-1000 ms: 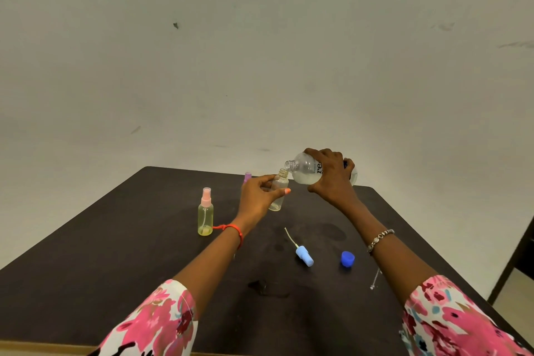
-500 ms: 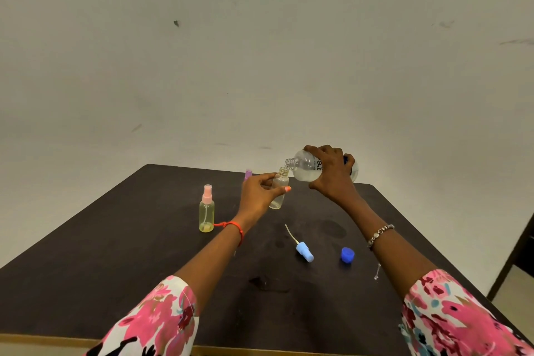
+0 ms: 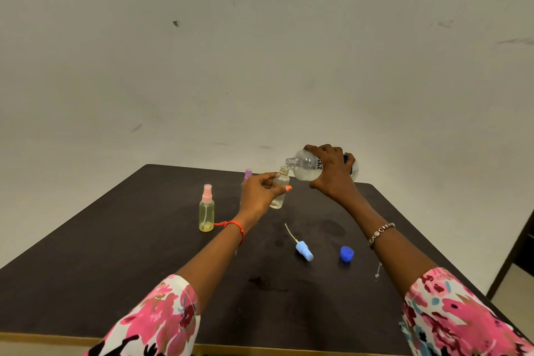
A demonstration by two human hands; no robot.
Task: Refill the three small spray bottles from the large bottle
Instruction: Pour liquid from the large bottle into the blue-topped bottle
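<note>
My left hand grips an uncapped small clear spray bottle, held upright above the dark table. My right hand holds the large clear bottle tipped on its side, its open mouth right over the small bottle's neck. A light blue spray head with its dip tube lies on the table in front of my hands. A blue cap lies to its right. A pink-capped spray bottle with yellowish liquid stands to the left. A purple-capped bottle is mostly hidden behind my left hand.
A small thin metal piece lies near the table's right edge. Dark damp patches mark the table around the spray head. A plain wall rises behind the table. The table's right edge drops to the floor beside a dark frame.
Both hands and the two bottles have risen slightly in the view with a small camera shift. The large bottle stays tipped over the small bottle's neck.
</note>
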